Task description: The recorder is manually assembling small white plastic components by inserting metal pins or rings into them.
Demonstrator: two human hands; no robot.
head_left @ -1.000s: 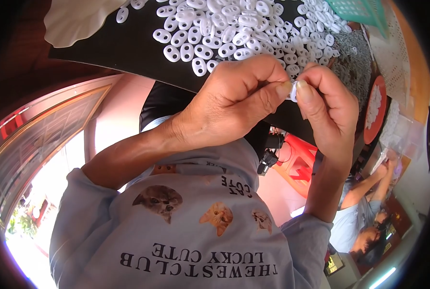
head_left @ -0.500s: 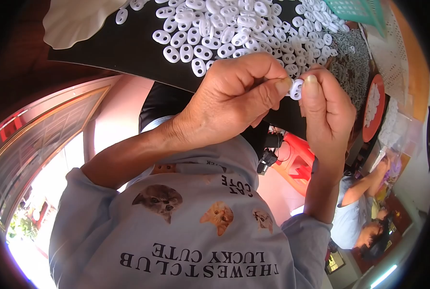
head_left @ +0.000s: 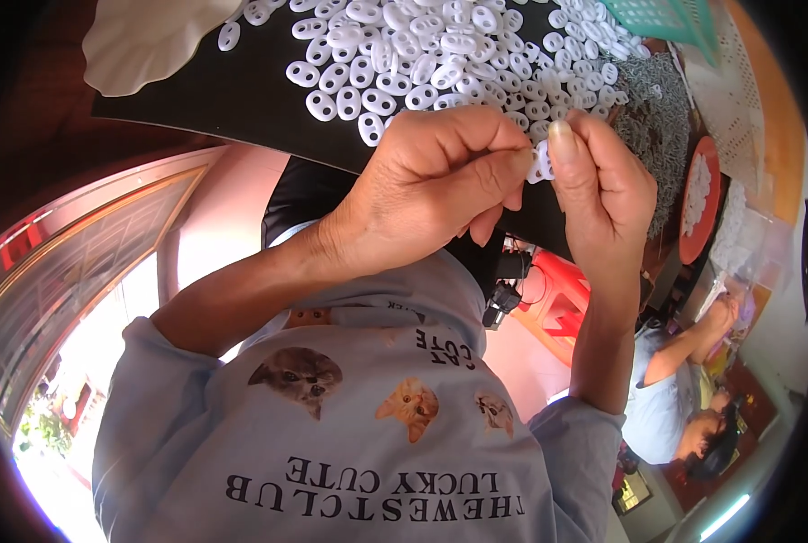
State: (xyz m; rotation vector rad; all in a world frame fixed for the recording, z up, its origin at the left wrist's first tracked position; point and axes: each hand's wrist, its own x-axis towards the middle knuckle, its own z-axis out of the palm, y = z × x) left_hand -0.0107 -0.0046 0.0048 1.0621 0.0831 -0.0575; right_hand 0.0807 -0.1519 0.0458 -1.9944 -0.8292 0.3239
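Between my two hands, over the table's front edge, is a small white oval two-hole plastic cord lock. My right hand pinches it between thumb and forefinger, with the thumbnail up. The fingers of my left hand are closed, thumb against forefinger, their tips at the cord lock's left side. What sits between those left fingertips is hidden. Just beyond my hands lies a loose heap of similar white oval pieces on the black tabletop.
A heap of small grey metal pieces lies right of the white heap. Around it are a green basket, a red dish with white bits and, far left, a white scalloped dish. A red stool stands below; another person sits at right.
Both hands have shifted slightly left, still together. The cord lock has turned between the fingers, and my left fingertips now cover part of its left side.
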